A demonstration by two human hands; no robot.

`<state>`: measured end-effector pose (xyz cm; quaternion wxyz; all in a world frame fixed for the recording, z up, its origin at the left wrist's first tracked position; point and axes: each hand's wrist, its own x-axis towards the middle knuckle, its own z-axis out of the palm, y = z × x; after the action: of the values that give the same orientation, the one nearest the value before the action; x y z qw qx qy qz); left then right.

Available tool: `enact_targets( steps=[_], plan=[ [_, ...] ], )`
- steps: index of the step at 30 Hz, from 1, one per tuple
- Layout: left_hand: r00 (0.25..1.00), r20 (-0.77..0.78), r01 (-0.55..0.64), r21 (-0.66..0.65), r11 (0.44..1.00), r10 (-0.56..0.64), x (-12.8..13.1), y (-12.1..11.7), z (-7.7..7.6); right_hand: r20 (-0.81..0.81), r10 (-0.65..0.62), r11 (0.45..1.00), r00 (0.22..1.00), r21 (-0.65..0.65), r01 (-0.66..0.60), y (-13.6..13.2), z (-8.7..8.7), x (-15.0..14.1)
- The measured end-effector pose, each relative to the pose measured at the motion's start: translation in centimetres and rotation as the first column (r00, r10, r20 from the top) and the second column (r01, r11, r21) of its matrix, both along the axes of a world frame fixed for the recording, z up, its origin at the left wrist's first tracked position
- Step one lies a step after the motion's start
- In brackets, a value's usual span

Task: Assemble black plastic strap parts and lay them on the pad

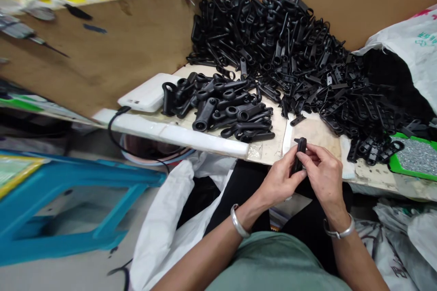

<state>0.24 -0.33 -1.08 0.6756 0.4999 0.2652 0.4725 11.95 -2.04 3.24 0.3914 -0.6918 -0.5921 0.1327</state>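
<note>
Both my hands meet at the table's front edge around one small black plastic part. My left hand grips its lower end with closed fingers. My right hand pinches it from the right, thumb and fingers pressed on it. The part stands roughly upright between them, its top end showing. A large heap of similar black plastic parts covers the table behind, and a smaller group of thicker black link pieces lies to the left of my hands.
A white phone with a black cable lies at the table's left end. A green tray of small grey bits sits at right. White bags hang below; a blue stool stands at left. Cardboard walls rise behind.
</note>
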Motion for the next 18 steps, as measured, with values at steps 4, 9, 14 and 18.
enact_targets(
  steps=[4, 9, 14, 18],
  plan=[
    [0.972, -0.208, -0.088, 0.105, 0.991, 0.109, 0.0, -0.1, 0.4, -0.19, 0.029, 0.994, 0.981, -0.102, -0.05, 0.3, -0.1, 1.0],
    [0.93, -0.362, -0.002, 0.166, 0.986, 0.063, -0.9, 0.1, 1.4, -0.596, 0.12, 0.969, 0.794, -0.105, -0.225, 0.9, -0.3, 2.7],
    [0.924, -0.382, 0.114, 0.231, 0.966, -0.017, -1.3, 0.1, 1.9, -0.808, 0.192, 0.905, 0.558, -0.075, -0.419, 0.8, -0.8, 2.6],
    [0.898, -0.424, 0.057, 0.376, 0.925, 0.117, -1.0, 0.0, 2.0, -0.804, 0.27, 0.93, 0.529, 0.075, -0.36, 0.2, -1.5, 2.1]
  ],
)
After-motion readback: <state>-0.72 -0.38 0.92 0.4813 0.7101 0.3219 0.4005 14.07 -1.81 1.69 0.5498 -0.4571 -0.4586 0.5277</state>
